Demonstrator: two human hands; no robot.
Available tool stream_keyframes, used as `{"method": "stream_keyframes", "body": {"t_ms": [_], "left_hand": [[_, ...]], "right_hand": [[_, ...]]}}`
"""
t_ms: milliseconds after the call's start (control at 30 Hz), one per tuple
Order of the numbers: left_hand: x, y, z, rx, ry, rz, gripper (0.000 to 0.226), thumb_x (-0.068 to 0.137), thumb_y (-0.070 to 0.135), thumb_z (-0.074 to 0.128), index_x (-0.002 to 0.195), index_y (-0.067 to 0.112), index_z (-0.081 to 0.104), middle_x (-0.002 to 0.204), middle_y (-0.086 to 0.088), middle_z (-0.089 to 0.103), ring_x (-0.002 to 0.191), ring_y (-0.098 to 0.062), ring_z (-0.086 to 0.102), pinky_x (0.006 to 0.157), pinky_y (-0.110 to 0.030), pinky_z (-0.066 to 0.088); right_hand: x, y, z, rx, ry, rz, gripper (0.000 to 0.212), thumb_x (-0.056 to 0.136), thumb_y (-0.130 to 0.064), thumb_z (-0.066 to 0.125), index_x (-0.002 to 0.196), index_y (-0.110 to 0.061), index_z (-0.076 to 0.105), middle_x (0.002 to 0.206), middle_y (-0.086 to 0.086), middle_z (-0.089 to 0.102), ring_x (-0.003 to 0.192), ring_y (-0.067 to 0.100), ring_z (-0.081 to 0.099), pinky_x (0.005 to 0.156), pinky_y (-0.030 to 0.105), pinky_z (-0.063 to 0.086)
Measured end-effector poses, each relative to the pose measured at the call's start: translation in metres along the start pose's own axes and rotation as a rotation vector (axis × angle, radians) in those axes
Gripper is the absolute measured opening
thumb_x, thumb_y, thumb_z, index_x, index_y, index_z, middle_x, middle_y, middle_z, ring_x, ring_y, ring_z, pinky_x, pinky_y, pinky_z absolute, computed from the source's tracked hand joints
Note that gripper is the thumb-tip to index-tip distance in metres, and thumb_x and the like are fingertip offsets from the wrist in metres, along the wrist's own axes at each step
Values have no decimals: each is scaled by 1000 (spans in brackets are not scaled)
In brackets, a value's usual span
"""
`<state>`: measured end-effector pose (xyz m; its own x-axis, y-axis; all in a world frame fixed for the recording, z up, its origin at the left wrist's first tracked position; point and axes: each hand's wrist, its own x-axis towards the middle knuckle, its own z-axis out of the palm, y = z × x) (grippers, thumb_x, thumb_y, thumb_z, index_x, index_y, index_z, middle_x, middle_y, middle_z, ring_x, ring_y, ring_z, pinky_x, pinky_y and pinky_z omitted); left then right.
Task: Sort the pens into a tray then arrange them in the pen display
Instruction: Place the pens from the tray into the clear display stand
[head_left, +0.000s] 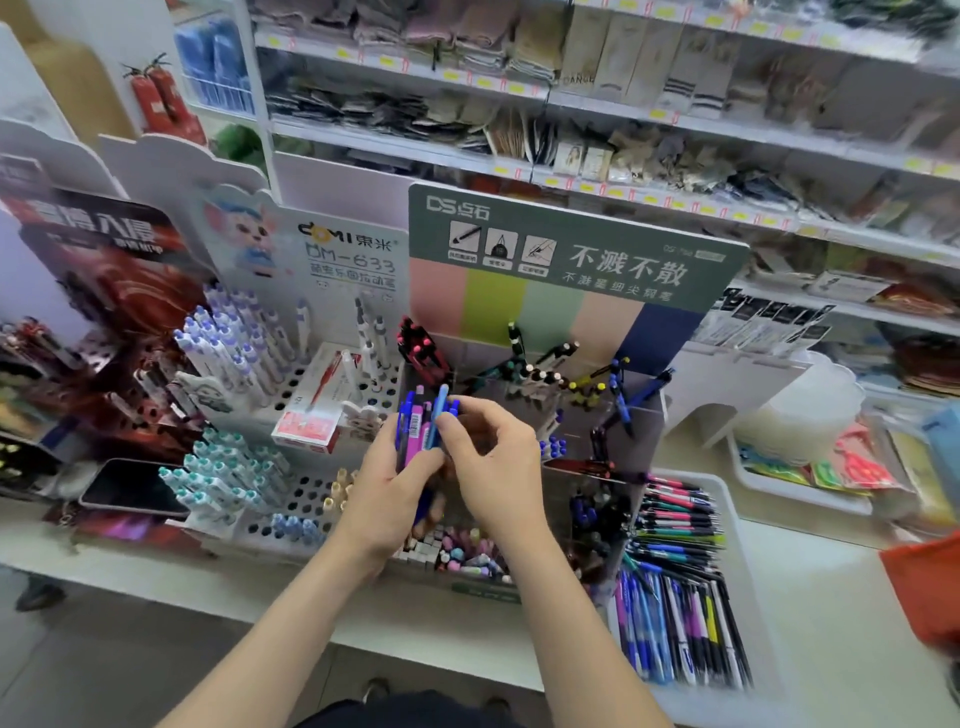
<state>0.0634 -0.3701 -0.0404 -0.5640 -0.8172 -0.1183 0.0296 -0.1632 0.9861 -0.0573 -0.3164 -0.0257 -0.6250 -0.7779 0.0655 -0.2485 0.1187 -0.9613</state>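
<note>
Left hand (387, 499): closed around a bunch of blue and pink plastic pens (415, 431), held upright, tips of the caps pointing up. One pink barrel carries a white barcode label. The bunch sits above the front-centre of the green-headed pen display (571, 249), whose backboard shows pink, lime, pale green, peach and navy colour bands under white printed characters.

Right hand (488, 467): thumb and forefinger pinched on a single light-blue pen (440, 410) at the top of the bunch; the remaining fingers are curled and loose.

Display compartments: black-and-pink pens stand at the rear left corner; black, white, yellow-capped and blue pens lean at mixed angles across the rear row. Small pastel pink and blue items fill the front-centre compartment, below the hands. Image is blurred there; exact type cannot be told.

White plastic tray (727, 499): rests on the white counter (831, 597), just beside the display's right edge. It holds many pens lying flat in rough groups, with black, pink and green barrels toward the far end, blue, black and yellow barrels toward the near end.
</note>
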Motion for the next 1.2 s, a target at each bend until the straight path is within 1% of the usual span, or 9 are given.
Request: {"method": "stream_keyframes", "body": {"t_ms": [133,400,500,700,800,900,1067,1133,1200], "left_hand": [[3,4,8,48,-28,-5,20,107,8,53,118,24,59,86,-8,72,55,-31,57,40,-30,37],[8,-5,12,155,29,-35,10,104,11,58,110,19,56,85,-16,67,60,-30,58,43,-33,40],[8,-10,11,137,92,-52,12,104,12,57,111,22,57,74,-14,59,58,-28,55,47,-36,39],[8,-11,9,147,152,-45,18,107,13,53,117,27,58,109,-1,73,55,-23,60,43,-31,42],[4,-9,8,167,146,-59,10,106,13,56,113,18,61,92,-5,73,54,-21,59,43,-33,43],[1,-8,6,166,114,-73,2,102,10,62,103,10,62,74,-6,67,53,-22,58,43,-33,43],[-3,-3,6,131,13,-49,12,107,11,54,110,11,65,99,-9,75,60,-27,61,43,-33,42],[-5,0,8,107,-42,-37,15,108,9,51,116,13,64,100,-11,74,59,-29,59,43,-31,40],[-6,1,9,92,-95,-27,20,108,7,50,120,16,63,99,-12,73,59,-32,57,41,-29,39]], "right_hand": [[-4,3,-9,132,120,67,9,103,-22,67,105,-28,73,88,0,78,72,17,73,76,46,63],[0,0,-48,117,665,-241,12,109,-10,57,121,-9,59,100,-27,66,89,6,67,81,17,50],[1,9,-54,38,633,-220,13,108,-12,62,120,-11,62,101,-20,67,88,5,67,78,24,54],[-3,28,-23,-318,260,-346,11,106,-17,65,116,-19,69,101,-8,71,92,9,64,78,31,54],[2,46,-13,-788,254,-342,12,104,-30,65,105,-26,77,112,-2,70,107,26,53,80,42,46],[5,51,-13,-900,350,-292,11,100,-32,70,101,-26,80,113,2,67,104,30,50,79,41,40],[-2,26,-18,-424,198,-215,21,106,-32,61,118,-26,77,106,-16,73,102,10,60,84,33,45],[-5,11,-21,-75,122,-29,20,106,-30,64,119,-23,76,93,-13,76,85,4,69,79,22,54],[-6,5,-24,117,-12,76,13,104,-25,67,111,-23,77,85,-3,78,72,7,72,72,28,59]]}}
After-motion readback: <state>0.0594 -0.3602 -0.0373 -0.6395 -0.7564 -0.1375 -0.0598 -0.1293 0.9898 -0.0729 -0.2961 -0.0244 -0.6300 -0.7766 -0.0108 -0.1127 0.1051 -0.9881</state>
